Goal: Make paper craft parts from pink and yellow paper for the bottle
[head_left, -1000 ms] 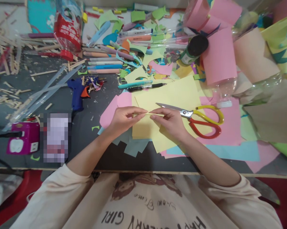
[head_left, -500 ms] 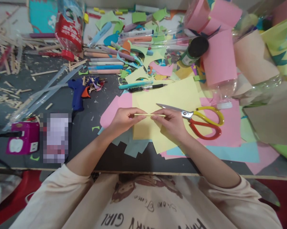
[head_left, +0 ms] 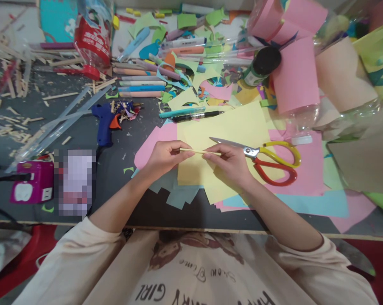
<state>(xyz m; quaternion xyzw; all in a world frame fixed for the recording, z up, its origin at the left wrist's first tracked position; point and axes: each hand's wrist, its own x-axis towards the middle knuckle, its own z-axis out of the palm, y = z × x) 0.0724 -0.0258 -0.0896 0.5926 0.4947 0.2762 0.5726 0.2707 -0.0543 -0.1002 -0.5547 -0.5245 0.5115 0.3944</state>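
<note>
Between my two hands a thin pale-yellow paper strip is held level, edge towards me. My left hand pinches its left end between thumb and fingers. On the other end, the thumb and fingers of my right hand are closed in the same way. Yellow paper sheets lie under both hands. Just beyond my right hand lie scissors with one yellow and one red handle, blades pointing left. A black pen and a teal marker rest above the strip.
A blue glue gun lies to the left, near a purple charger box and a blurred-out phone-like item. Markers, paper scraps and a red-labelled bottle fill the back. Pink-wrapped bottles and a dark-lidded jar are at right.
The strip has gone from nearly straight and level to slightly slanted and bent, its left end a little higher. Both hands keep their pinch. The whole view has shifted slightly.
</note>
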